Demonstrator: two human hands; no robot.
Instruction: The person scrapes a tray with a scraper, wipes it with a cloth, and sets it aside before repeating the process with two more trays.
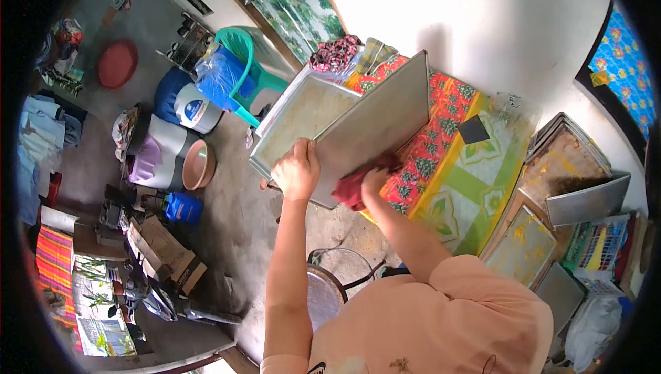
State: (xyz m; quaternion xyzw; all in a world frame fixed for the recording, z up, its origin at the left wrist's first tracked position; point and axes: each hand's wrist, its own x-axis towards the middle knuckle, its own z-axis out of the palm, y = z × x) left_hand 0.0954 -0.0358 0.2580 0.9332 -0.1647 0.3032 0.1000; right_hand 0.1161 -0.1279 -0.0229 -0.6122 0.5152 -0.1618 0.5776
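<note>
Head view: a metal baking tray (375,122) was held tilted on edge above the worktop (475,188), which was covered by a patterned cloth. The left hand (297,171) was closed around the tray's lower left edge, grip firm on the rim. The right hand (372,182) was closed on a red rag (352,191), which was pressed against the tray's lower face. The held tray was seen to be empty.

A second tray (296,126) was laid flat just behind it at the worktop's end, empty, with a dull stained bottom. A stack of trays (564,160) was seen at the right, the top one marked with brown and yellow residue. Another tray (586,202) was leaned beside it, and a further one (520,248) with yellow smears was laid lower down.

On the floor, a brown bowl (198,164) was set against a lidded drum (160,157); the bowl appeared empty. A blue jug (182,207) was stood near it. A green plastic chair (248,64) was loaded with a blue bag (217,74), contents not discernible.
</note>
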